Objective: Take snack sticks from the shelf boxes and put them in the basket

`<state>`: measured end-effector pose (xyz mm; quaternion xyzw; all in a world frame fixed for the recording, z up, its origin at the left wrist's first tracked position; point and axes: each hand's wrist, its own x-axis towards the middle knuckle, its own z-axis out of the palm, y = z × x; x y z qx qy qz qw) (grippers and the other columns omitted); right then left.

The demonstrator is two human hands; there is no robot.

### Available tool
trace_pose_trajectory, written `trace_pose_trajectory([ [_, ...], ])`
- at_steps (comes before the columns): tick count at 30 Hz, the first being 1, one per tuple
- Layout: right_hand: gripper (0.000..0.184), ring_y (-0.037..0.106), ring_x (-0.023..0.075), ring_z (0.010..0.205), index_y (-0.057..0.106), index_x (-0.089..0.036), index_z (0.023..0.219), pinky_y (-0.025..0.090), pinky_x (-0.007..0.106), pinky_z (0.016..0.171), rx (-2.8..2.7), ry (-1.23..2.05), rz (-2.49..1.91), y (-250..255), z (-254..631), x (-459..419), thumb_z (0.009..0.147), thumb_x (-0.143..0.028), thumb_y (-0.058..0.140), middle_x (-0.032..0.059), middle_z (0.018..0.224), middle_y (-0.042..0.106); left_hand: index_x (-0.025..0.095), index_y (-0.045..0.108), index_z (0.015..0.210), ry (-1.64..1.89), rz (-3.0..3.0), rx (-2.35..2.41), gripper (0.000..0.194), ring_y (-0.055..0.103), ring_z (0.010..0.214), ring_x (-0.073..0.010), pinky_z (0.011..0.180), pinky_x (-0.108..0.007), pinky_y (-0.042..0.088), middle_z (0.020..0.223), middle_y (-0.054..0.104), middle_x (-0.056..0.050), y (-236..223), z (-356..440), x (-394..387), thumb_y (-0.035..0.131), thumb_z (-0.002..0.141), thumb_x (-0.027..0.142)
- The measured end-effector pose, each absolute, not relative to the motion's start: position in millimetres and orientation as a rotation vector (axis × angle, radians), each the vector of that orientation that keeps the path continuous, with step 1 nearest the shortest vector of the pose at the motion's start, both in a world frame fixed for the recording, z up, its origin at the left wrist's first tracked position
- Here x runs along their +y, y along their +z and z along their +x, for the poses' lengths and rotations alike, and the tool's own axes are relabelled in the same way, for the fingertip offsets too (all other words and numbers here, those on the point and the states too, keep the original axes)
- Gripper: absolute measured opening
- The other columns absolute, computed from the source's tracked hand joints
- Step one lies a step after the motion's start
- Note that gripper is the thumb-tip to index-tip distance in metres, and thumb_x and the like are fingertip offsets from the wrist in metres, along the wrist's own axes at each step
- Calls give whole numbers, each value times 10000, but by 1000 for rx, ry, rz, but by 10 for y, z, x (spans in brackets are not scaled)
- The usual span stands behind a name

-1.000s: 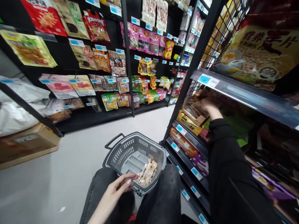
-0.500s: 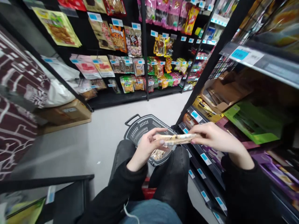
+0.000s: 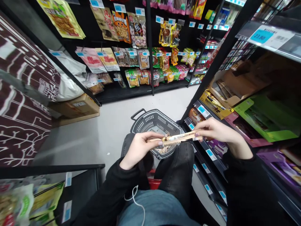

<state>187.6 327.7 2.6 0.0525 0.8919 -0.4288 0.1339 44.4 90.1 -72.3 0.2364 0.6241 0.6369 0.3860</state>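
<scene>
You have a few slim wrapped packets [image 3: 176, 137] pinched at both ends, the left hand's [image 3: 137, 148] thumb and fingers closed on one end and the right hand's [image 3: 218, 132] on the other. They lie crosswise between your hands, above the grey basket [image 3: 162, 119] by your knees. Similar packets [image 3: 166, 148] are already inside it; the held ones are not in yet, and more seem to remain in the open carton [image 3: 238, 82] to your right.

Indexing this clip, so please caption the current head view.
Both hands hold slim wrapped snack sticks above a grey shopping basket.
</scene>
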Motion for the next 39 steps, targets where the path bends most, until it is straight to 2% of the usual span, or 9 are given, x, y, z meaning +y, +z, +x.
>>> trace_pose_trajectory([
  [5, 231, 615, 127, 690, 680, -168, 892, 447, 249, 667, 2993, -1008, -36, 5, 1884, 3185, 894, -322, 507, 28, 747, 675, 142, 669, 980, 1466, 463, 1104, 449, 696, 770, -259, 586, -342, 581, 955, 711, -150, -855, 427, 808, 694, 681, 476],
  [7, 211, 617, 136, 747, 689, -192, 927, 455, 262, 698, 3094, -960, -160, 2, 1872, 3149, 894, -300, 511, 38, 812, 681, 128, 648, 1039, 1345, 423, 929, 521, 683, 670, -224, 505, -304, 554, 953, 700, -178, -909, 440, 781, 614, 730, 547],
  [10, 174, 623, 152, 790, 701, -205, 904, 478, 281, 733, 3174, -1090, -197, -25, 1847, 3147, 857, -314, 573, 41, 834, 684, 94, 632, 1055, 1334, 428, 994, 488, 577, 528, -108, 440, -203, 479, 802, 685, -112, -959, 483, 784, 694, 702, 425],
  [13, 215, 635, 174, 818, 691, -198, 942, 510, 300, 723, 3156, -1256, 58, -107, 1816, 3163, 807, -353, 629, 54, 917, 684, 114, 605, 1088, 1475, 476, 1240, 503, 516, 548, -73, 459, -173, 446, 767, 636, -22, -954, 556, 833, 757, 634, 271],
  [18, 367, 657, 176, 724, 644, -181, 1076, 552, 311, 653, 2864, -1595, 425, -311, 1745, 3133, 764, -374, 661, 53, 909, 694, 135, 632, 990, 1504, 499, 1481, 403, 539, 548, -75, 526, -204, 480, 795, 650, 6, -941, 666, 883, 749, 616, 232],
  [25, 282, 667, 181, 764, 697, -180, 961, 546, 315, 724, 2941, -1815, 487, -343, 1687, 3025, 722, -330, 703, 52, 875, 713, 112, 684, 921, 1484, 539, 1548, 342, 650, 666, -169, 623, -252, 507, 730, 702, -30, -1091, 660, 929, 707, 659, 331],
  [29, 273, 659, 178, 774, 690, -197, 999, 534, 317, 731, 3067, -1611, 498, -407, 1653, 3138, 753, -315, 670, 44, 894, 710, 119, 708, 858, 1155, 880, 1906, 296, 661, 747, -208, 700, -275, 490, 762, 717, -62, -1318, 575, 1063, 595, 772, 378],
  [33, 278, 653, 180, 826, 663, -211, 1057, 519, 321, 777, 3077, -1299, 479, -921, 1463, 3459, 784, -248, 624, 31, 949, 704, 86, 672, 1023, 543, 1061, 2202, 323, 654, 922, -277, 822, -327, 458, 920, 715, -162, -1631, 473, 1088, 586, 790, 292],
  [39, 351, 623, 199, 1026, 622, -126, 1128, 448, 312, 937, 2992, -786, 735, -1794, 1177, 3729, 778, -104, 602, 126, 1118, 661, 130, 612, 1155, 538, 1057, 2141, 398, 648, 990, -241, 851, -286, 451, 1007, 710, -130, -1868, 469, 876, 537, 813, 319],
])
